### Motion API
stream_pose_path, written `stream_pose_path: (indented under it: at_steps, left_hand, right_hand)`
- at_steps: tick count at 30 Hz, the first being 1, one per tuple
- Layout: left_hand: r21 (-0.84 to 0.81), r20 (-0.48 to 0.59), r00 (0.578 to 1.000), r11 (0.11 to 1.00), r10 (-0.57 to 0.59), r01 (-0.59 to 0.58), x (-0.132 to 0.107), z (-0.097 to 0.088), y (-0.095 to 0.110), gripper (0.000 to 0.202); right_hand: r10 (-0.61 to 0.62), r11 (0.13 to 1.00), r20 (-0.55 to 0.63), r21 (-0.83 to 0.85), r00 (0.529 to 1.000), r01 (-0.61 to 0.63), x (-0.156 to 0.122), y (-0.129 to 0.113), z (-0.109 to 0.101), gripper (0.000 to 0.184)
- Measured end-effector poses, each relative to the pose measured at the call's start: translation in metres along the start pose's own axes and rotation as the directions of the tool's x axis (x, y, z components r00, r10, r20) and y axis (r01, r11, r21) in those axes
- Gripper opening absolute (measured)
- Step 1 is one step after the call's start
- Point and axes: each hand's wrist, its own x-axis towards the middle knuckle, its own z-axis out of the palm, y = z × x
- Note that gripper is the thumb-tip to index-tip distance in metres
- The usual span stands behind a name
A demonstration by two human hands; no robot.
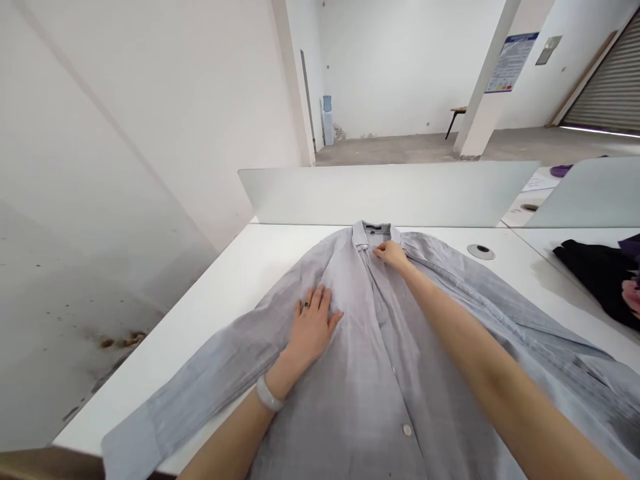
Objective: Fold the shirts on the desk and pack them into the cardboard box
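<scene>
While the grey shirt (347, 377) lies front-up, its collar (361, 237) near the far edge of the white table (263, 263), the step looks to be straightening its front. Next, I'd judge, calls for a light fingertip hold. The right hand (393, 254) seems to pinch the shirt just below the collar; the left hand (312, 328) rests flat on it, fingers spread. A frosted divider (390, 197) stands beyond.

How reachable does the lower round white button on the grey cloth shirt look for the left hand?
Probably yes: the left hand rests palm-down on the grey cloth shirt, and nothing covers the round white button, in plain view to its right.
</scene>
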Motion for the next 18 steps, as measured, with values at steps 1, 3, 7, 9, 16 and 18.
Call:
stream_pose_path:
  at_steps: [1, 3, 7, 9, 16, 18]
  left_hand:
    - [0.009, 0.009, 1.000, 1.000, -0.006, 0.006, -0.001, 0.005, 0.001, 0.055]
    - [0.023, 0.036, 0.999, 1.000, -0.014, 0.013, -0.003, 0.012, 0.001, 0.058]
    - [0.038, 0.064, 0.998, 0.999, -0.022, 0.020, -0.005, 0.022, -0.003, 0.062]
    - [0.042, 0.041, 0.999, 0.999, -0.015, 0.013, -0.005, 0.027, -0.005, 0.062]
    - [0.030, -0.016, 1.000, 0.999, 0.014, -0.013, -0.005, 0.034, -0.008, 0.060]
    - [0.019, -0.011, 1.000, 1.000, 0.022, -0.022, -0.005, 0.030, -0.008, 0.059]
  right_hand:
    - [0.012, 0.999, -0.040, -0.036, 0.999, -0.014, 0.010, -0.002, 0.007, 0.021]
    - [0.028, 0.996, -0.100, -0.084, 0.995, -0.036, 0.026, -0.006, 0.022, 0.027]
    - [0.024, 0.993, -0.141, -0.107, 0.990, -0.040, 0.046, -0.010, 0.044, 0.027]
    - [-0.002, 0.996, -0.141, -0.085, 0.990, -0.010, 0.055, -0.008, 0.045, 0.019]
    - [-0.063, 0.996, -0.234, 0.042, 0.970, 0.075, 0.089, 0.018, 0.013, 0.026]
    - [-0.046, 0.995, -0.245, 0.077, 0.968, 0.066, 0.095, 0.025, 0.012, 0.023]
